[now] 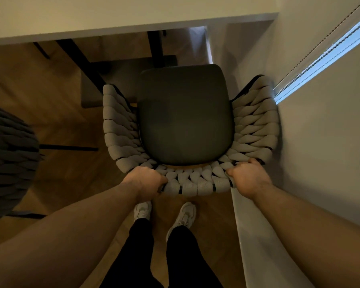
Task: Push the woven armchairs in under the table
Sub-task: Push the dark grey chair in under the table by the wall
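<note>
A woven armchair (256, 121) with light grey braided arms and back and a dark seat cushion stands directly below me, facing the white table (112, 15). Its seat front lies a little short of the table edge. My left hand (147, 180) grips the left part of the chair's woven back rim. My right hand (248, 176) grips the right part of the same rim. A second, darker woven armchair (8, 159) stands at the far left, partly cut off by the frame.
A white wall (320, 142) with a window blind runs close along the chair's right arm. Black table legs (79, 59) and a dark base plate stand under the table on the wooden floor. My feet stand just behind the chair.
</note>
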`<state>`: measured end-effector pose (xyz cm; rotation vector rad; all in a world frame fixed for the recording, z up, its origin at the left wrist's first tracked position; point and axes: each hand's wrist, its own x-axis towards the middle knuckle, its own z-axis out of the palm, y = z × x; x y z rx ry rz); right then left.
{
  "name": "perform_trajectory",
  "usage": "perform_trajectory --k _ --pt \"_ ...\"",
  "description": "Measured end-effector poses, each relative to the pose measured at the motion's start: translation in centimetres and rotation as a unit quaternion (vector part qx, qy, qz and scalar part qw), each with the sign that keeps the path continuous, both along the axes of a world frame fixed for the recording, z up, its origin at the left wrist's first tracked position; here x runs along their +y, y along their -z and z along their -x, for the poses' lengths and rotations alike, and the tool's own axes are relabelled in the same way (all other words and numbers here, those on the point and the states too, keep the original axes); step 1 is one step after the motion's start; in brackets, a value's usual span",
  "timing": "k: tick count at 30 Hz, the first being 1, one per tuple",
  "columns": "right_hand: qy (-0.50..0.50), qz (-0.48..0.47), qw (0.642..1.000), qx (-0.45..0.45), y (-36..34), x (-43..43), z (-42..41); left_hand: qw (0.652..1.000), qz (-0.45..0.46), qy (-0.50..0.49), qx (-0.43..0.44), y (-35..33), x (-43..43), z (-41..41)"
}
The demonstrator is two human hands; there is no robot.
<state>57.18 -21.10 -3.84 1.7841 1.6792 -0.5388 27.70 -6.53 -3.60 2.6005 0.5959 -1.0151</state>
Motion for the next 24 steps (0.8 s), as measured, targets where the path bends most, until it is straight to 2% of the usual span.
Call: perform_trajectory --k 17,24 --pt "0.033 0.006 0.999 0.006 -0.8 0.1 2.6 0.999 0.023 -0.042 0.024 -0.3 0.7 1.4" --pt "0.094 0.084 0.992 0.011 -4.4 3.4 5.6 0.983 0.08 -0.167 0.007 -2.4 0.9 2.4"
